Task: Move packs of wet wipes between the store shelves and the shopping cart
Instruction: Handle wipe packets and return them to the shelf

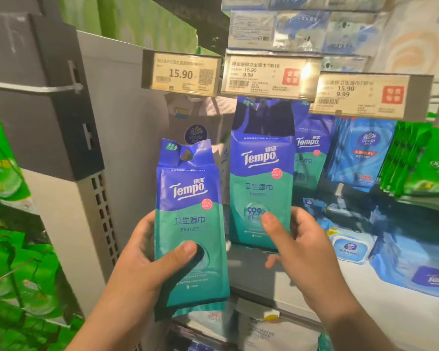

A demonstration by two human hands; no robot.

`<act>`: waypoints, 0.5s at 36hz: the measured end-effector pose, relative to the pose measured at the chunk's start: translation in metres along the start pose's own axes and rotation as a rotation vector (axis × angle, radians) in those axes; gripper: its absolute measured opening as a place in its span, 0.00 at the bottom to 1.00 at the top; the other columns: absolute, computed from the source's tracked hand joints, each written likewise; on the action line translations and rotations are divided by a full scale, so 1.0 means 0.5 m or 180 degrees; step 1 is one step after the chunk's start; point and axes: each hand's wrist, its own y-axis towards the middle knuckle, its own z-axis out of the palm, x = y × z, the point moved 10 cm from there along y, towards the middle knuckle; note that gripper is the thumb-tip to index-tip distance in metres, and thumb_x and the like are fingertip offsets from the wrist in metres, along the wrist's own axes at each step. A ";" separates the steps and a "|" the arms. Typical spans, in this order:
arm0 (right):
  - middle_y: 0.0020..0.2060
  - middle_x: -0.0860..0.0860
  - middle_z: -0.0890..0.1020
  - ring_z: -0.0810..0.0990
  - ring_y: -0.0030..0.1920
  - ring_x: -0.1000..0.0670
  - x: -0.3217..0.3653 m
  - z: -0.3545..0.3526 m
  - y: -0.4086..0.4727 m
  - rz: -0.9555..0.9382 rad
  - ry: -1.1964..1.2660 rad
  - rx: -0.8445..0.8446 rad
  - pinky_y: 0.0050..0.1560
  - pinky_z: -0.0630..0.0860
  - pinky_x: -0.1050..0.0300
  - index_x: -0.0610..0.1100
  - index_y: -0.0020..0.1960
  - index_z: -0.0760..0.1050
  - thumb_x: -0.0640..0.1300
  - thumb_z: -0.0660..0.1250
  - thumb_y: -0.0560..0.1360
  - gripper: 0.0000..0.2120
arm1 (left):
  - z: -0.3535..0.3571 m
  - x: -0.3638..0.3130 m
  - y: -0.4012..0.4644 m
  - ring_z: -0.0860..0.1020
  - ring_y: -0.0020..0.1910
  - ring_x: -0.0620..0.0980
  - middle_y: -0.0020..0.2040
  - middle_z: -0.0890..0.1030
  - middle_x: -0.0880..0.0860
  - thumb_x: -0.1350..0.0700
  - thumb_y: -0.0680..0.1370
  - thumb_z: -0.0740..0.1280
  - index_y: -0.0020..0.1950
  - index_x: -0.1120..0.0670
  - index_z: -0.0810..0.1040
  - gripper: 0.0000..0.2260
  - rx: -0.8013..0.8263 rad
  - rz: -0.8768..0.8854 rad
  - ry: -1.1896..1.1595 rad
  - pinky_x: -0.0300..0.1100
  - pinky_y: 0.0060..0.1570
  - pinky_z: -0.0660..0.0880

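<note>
Left hand [147, 259] raised palm-up, thumb across the front and fingers curled behind a Tempo wet wipes pack [190, 224], held upright and free of the shelf. Right hand [302, 249] lifted beside it, thumb pressed on the lower front of a second Tempo pack [261, 178], fingers clamped behind; this one hanging below the middle price tag [269, 74], top at its peg.

Shop: price tags [180, 73], stocked shelves [416, 287]

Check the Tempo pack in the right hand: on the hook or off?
Cannot tell. The right hand pinches the pack low; its top sits behind the price tag.
</note>
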 end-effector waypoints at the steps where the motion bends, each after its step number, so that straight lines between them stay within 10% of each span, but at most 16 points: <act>1: 0.46 0.54 0.86 0.82 0.30 0.40 -0.006 0.005 0.003 0.0036 0.0030 -0.0020 0.37 0.81 0.36 0.48 0.54 0.78 0.58 0.71 0.74 0.16 | 0.000 -0.001 0.000 0.86 0.48 0.60 0.54 0.85 0.58 0.47 0.45 0.87 0.60 0.48 0.79 0.44 0.0002 0.0004 0.0007 0.48 0.38 0.82; 18: 0.60 0.48 0.79 0.88 0.37 0.42 -0.065 0.061 0.195 0.0923 0.1327 -0.0791 0.22 0.76 0.59 0.41 0.56 0.74 0.54 0.69 0.80 0.16 | -0.012 0.000 -0.006 0.86 0.47 0.59 0.52 0.86 0.58 0.48 0.44 0.87 0.57 0.46 0.80 0.42 -0.0019 -0.0046 -0.0014 0.46 0.36 0.82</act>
